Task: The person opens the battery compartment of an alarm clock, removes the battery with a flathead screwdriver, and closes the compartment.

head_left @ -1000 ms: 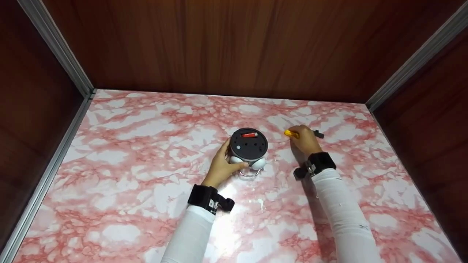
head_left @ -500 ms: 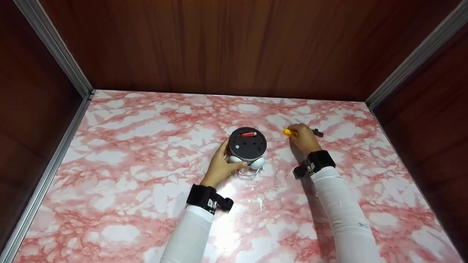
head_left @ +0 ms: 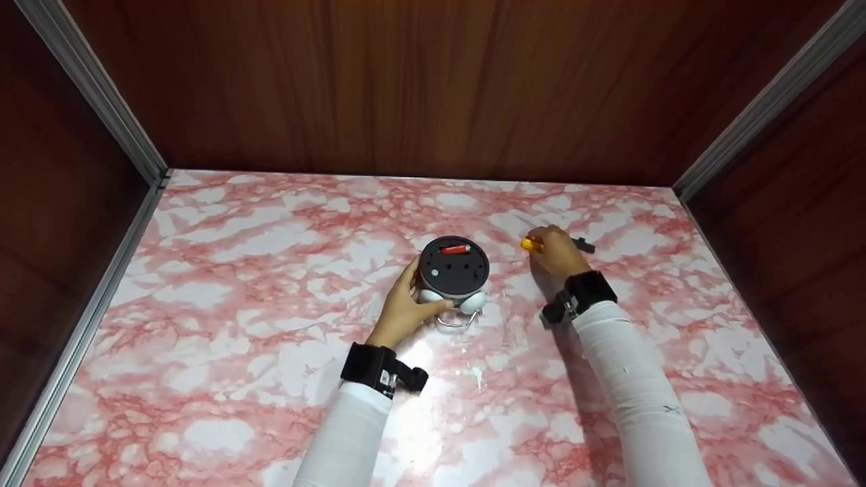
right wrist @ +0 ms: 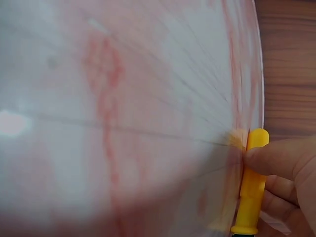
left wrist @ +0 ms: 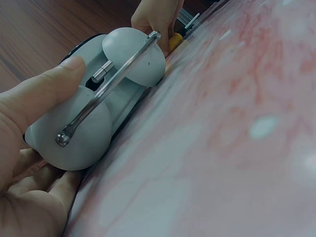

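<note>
A twin-bell alarm clock (head_left: pixel 454 277) lies face down on the table, its black back upward. A red battery (head_left: pixel 454 249) sits in the back's open slot. My left hand (head_left: pixel 400 312) grips the clock from the left, with the thumb (left wrist: pixel 59 79) by the white bells (left wrist: pixel 133 57) and the other fingers along the side. A wire handle (left wrist: pixel 106 91) spans both bells. To the right, my right hand (head_left: pixel 558 251) pinches the yellow handle of a screwdriver (right wrist: pixel 254 185) close to the tabletop. Part of the handle is hidden behind the fingers.
A small black piece with a tab (head_left: pixel 584 245) lies just right of my right hand. The red-and-white marbled table (head_left: pixel 223 304) ends at a dark wood panel (head_left: pixel 419 88) at the back, with side panels left and right.
The head view has shifted slightly. Both hands keep their holds in nearly the same places, and the battery stays in the clock's slot.
</note>
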Demonstrator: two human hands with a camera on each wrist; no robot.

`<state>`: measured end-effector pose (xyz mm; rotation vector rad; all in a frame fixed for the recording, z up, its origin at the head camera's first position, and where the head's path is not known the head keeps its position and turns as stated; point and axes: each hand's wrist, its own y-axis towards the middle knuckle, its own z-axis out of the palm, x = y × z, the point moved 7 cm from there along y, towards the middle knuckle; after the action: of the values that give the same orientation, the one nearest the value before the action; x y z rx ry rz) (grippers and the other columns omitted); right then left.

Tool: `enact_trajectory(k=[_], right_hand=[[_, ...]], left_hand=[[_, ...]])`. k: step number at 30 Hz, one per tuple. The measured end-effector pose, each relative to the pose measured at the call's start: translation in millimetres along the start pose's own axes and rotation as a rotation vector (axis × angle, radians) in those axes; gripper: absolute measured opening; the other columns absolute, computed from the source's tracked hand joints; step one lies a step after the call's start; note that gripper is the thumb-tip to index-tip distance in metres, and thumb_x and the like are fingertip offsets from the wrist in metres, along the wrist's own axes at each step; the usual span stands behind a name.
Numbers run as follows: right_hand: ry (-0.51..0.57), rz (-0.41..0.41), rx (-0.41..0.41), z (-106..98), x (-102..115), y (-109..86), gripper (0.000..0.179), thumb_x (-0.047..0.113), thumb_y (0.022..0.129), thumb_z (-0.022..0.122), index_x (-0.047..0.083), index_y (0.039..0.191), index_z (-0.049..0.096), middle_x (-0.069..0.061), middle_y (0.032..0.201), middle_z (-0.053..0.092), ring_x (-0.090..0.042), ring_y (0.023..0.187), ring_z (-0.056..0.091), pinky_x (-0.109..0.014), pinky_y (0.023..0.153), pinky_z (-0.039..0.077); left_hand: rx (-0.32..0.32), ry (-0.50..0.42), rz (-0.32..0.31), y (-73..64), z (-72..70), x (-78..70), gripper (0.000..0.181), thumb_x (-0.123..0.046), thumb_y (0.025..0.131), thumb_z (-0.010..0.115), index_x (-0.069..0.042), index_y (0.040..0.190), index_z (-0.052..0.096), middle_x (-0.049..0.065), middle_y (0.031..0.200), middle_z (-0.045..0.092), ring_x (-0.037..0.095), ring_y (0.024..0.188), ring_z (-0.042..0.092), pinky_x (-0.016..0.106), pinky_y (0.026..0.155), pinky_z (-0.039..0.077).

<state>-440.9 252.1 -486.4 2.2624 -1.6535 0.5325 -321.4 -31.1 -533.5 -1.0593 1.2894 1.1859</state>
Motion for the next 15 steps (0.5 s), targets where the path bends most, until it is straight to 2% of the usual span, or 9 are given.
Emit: enact_trajectory(k=[5,15], right_hand=[[-0.052,-0.052,-0.024,-1,6,-2.9,0.035,-0.001,0.094,0.065,-0.009,0.128,0.062,-0.030,0.120,0.061,-0.041,0.111,0.060,-0.051,0.101,0.050],[-0.122,-0.067,-0.090,-6,20,-11.5,0.040,0.010,0.095,0.069,-0.006,0.132,0.062,-0.028,0.123,0.060,-0.042,0.112,0.060,-0.050,0.098,0.053]], left_hand=[[-0.003,0.002,-0.005,-1.5,-0.9,-0.5,0.108,-0.010,0.075,0.091,-0.012,0.161,0.026,0.015,0.160,0.035,0.030,0.146,0.037,0.034,0.118,0.034],[-0.001,0.010,-0.011,-1.1,-0.4,0.0,0.109,-0.010,0.075,0.091,-0.012,0.162,0.025,0.015,0.163,0.031,0.032,0.147,0.035,0.036,0.119,0.033]])
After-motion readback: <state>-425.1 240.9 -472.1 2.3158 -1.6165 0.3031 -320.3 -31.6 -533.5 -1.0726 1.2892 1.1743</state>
